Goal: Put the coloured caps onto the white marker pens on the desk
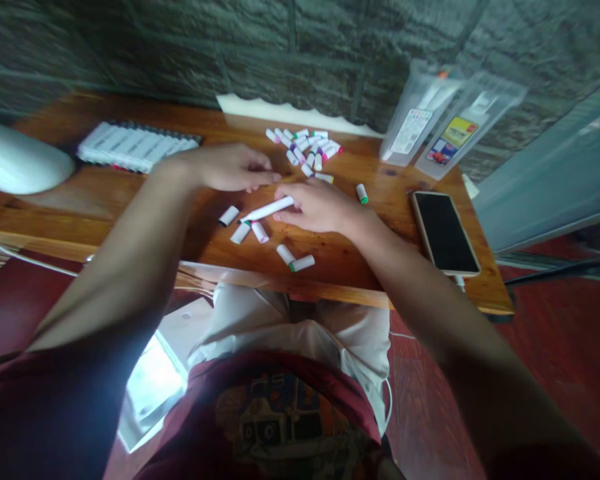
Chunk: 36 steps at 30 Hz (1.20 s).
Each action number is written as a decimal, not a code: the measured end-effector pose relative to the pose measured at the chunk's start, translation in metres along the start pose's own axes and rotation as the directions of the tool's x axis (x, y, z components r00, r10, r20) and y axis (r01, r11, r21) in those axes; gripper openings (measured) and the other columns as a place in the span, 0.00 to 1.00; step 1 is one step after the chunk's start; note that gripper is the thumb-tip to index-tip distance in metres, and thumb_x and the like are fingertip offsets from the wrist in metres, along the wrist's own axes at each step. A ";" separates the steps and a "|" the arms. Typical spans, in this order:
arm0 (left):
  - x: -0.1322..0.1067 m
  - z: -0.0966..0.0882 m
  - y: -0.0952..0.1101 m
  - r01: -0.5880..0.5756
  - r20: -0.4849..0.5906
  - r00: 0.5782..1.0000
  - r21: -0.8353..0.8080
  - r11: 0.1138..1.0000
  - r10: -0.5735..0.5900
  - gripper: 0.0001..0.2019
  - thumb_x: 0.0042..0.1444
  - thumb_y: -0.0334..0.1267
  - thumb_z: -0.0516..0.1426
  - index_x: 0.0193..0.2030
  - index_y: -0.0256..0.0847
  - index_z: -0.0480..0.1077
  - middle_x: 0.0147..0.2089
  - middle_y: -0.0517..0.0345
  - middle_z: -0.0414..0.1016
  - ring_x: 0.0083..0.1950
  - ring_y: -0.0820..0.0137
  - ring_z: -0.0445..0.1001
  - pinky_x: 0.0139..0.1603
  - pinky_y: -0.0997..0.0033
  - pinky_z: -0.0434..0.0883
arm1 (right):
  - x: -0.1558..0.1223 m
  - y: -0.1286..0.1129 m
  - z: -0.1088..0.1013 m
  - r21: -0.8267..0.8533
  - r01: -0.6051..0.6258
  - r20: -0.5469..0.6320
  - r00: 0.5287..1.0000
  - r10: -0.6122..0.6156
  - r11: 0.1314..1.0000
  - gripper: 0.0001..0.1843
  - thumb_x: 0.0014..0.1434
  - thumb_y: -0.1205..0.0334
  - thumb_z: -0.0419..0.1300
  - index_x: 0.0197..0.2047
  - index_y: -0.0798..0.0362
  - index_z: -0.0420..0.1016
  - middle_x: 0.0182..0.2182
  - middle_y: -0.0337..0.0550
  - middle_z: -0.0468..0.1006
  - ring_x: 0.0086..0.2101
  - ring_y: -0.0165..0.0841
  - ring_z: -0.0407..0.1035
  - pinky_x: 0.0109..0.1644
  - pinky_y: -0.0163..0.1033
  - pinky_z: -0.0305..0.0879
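Note:
My right hand (315, 205) is closed on the end of a white marker (267, 210), which slants down to the left with its dark tip near the loose caps. My left hand (233, 167) is over the table just behind that marker, its fingers loosely bent and apart, with nothing visible in them. Below the marker lie a black-edged cap (229, 215), a green-edged cap (240, 232) and a pink-edged cap (260, 232). Two more caps (303, 263) touch each other closer to the front edge. Beyond my hands is a pile of several marker caps (310, 150).
A row of white markers (135, 148) lies at the left, near a white rounded object (23, 157). Two clear plastic cases (411, 120) stand at the back right. A phone (445, 232) and a single green-edged cap (362, 193) are on the right. A stone-patterned wall (300, 60) borders the table.

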<state>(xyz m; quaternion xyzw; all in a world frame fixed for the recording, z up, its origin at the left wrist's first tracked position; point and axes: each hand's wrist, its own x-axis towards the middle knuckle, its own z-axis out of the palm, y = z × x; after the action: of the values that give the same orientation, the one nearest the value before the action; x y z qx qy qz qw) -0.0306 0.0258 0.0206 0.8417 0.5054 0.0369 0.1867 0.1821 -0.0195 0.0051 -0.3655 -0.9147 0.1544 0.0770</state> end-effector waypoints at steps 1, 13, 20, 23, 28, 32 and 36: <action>0.006 -0.006 0.002 -0.009 0.053 0.999 -0.019 1.000 0.010 0.20 0.66 0.49 0.54 0.39 0.32 0.75 0.27 0.62 0.73 0.29 0.81 0.64 0.37 0.81 0.61 | 0.000 0.001 0.001 0.003 0.001 -0.011 1.000 -0.001 1.000 0.18 0.65 0.52 0.60 0.54 0.53 0.76 0.43 0.45 0.79 0.40 0.32 0.70 0.43 0.35 0.56; 0.035 0.031 -0.023 -0.262 -0.347 0.921 -0.223 0.939 0.175 0.22 0.62 0.51 0.53 0.24 0.36 0.63 0.22 0.63 0.60 0.26 0.78 0.57 0.31 0.75 0.55 | 0.001 0.004 0.004 0.160 0.005 -0.021 1.000 -0.002 0.987 0.15 0.64 0.53 0.59 0.48 0.53 0.78 0.32 0.41 0.78 0.30 0.26 0.65 0.36 0.33 0.50; 0.033 0.041 -0.025 -0.243 -0.432 0.889 -0.161 0.957 0.153 0.23 0.62 0.51 0.53 0.23 0.36 0.66 0.20 0.62 0.61 0.25 0.77 0.56 0.30 0.73 0.52 | 0.009 0.017 0.012 0.293 0.029 -0.080 0.997 -0.006 0.956 0.15 0.63 0.53 0.59 0.43 0.55 0.79 0.24 0.36 0.72 0.25 0.23 0.60 0.33 0.33 0.48; 0.036 0.042 -0.026 -0.233 -0.442 0.885 -0.149 0.961 0.146 0.23 0.62 0.50 0.53 0.23 0.36 0.66 0.21 0.62 0.61 0.25 0.77 0.56 0.30 0.73 0.52 | 0.013 0.025 0.018 0.335 0.026 -0.102 0.995 0.009 0.942 0.18 0.63 0.48 0.58 0.42 0.55 0.79 0.22 0.35 0.70 0.23 0.23 0.58 0.31 0.33 0.47; 0.038 0.041 -0.029 -0.232 -0.429 0.891 -0.153 0.961 0.147 0.22 0.61 0.50 0.54 0.22 0.36 0.66 0.22 0.61 0.64 0.25 0.77 0.57 0.31 0.73 0.53 | 0.019 0.031 0.025 0.406 0.000 -0.164 0.984 0.073 0.914 0.28 0.64 0.38 0.53 0.34 0.57 0.76 0.23 0.37 0.66 0.25 0.24 0.57 0.30 0.33 0.48; 0.038 0.041 -0.029 -0.236 -0.428 0.891 -0.157 0.959 0.149 0.21 0.61 0.50 0.54 0.23 0.36 0.67 0.22 0.61 0.65 0.25 0.77 0.58 0.30 0.73 0.53 | 0.024 0.034 0.020 0.463 0.010 -0.138 0.988 0.061 0.886 0.29 0.62 0.36 0.55 0.30 0.56 0.72 0.23 0.37 0.64 0.26 0.24 0.56 0.31 0.33 0.50; 0.036 0.041 -0.028 -0.237 -0.430 0.889 -0.146 0.960 0.155 0.21 0.61 0.50 0.53 0.23 0.36 0.68 0.22 0.60 0.66 0.25 0.76 0.58 0.30 0.73 0.53 | 0.027 0.039 0.014 0.522 0.008 -0.068 0.997 0.032 0.853 0.30 0.63 0.35 0.53 0.31 0.56 0.72 0.21 0.36 0.65 0.24 0.24 0.57 0.29 0.32 0.53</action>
<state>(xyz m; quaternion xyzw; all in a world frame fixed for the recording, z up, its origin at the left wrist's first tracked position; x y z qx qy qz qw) -0.0265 0.0571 -0.0315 0.8391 0.4394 0.2825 0.1517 0.1844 0.0231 -0.0208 -0.3419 -0.8328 0.3836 0.2059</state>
